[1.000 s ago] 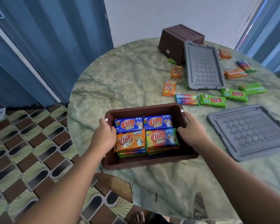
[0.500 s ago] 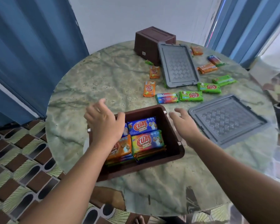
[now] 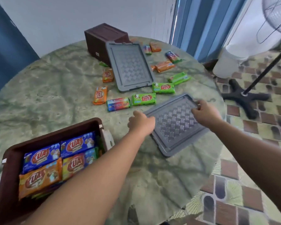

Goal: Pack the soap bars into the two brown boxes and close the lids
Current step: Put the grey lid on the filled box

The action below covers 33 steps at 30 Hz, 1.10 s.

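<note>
A brown box [image 3: 10, 163] at the near left of the round table holds several blue and orange soap bars [image 3: 44, 156]. Both hands are on a grey lid [image 3: 175, 127] lying flat to the right of it. My left hand [image 3: 140, 121] grips the lid's left edge. My right hand [image 3: 204, 112] pinches its far right corner. A second brown box [image 3: 101, 39] lies overturned at the back, with another grey lid [image 3: 130, 65] beside it. Loose soap bars, orange [image 3: 100, 95], green [image 3: 143, 99] and multicoloured [image 3: 118, 104], lie scattered between them.
The round marble-patterned table [image 3: 55, 95] ends close beyond the near lid's right side. A standing fan's black base [image 3: 243, 96] and a white bin [image 3: 229, 62] stand on the tiled floor at right. Blue curtains hang behind.
Both hands have left the filled brown box and moved right onto the near grey lid, taking hold of its edges. The view has swung to the right.
</note>
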Each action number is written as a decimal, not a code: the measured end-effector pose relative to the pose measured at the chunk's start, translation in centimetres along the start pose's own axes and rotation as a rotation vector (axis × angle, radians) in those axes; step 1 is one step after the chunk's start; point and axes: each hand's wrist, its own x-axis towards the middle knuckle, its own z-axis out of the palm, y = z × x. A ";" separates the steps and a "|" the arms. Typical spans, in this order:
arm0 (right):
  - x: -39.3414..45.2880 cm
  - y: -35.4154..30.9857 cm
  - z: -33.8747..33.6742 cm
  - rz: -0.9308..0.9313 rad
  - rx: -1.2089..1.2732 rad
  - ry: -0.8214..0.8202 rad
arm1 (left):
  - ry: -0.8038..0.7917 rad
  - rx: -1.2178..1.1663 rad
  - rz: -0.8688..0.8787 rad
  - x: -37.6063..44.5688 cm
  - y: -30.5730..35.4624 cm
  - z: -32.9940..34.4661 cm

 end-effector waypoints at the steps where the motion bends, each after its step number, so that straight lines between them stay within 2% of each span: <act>1: 0.8 0.8 -0.5 -0.005 -0.031 -0.011 | -0.032 -0.055 -0.097 0.3 0.2 1.5; 3: 2.2 2.0 -0.8 -0.016 -0.073 -0.050 | -0.053 -0.146 -0.215 0.5 0.5 3.8; 7: 4.6 3.5 -0.6 -0.016 -0.155 -0.160 | 0.016 -0.231 -0.316 0.5 1.6 5.8; 9: 5.2 3.9 -0.1 -0.006 -0.190 -0.207 | 0.054 -0.244 -0.329 0.7 2.0 6.2; 13: 5.9 4.3 0.5 0.016 -0.264 -0.172 | 0.116 -0.250 -0.353 1.0 2.0 6.7; 17: 6.0 4.0 -0.1 0.118 -0.148 -0.151 | 0.166 -0.203 -0.259 0.7 2.7 6.0; 24: 4.6 -0.7 -2.3 0.091 0.157 -0.107 | 0.271 -0.007 -0.019 1.1 5.1 -0.6; 28: 2.3 -5.8 -1.7 0.001 0.258 -0.085 | 0.336 0.043 0.035 0.5 3.9 -6.6; 33: -1.5 -11.3 1.2 -0.081 0.306 -0.151 | 0.394 0.041 0.025 -1.0 -0.4 -13.3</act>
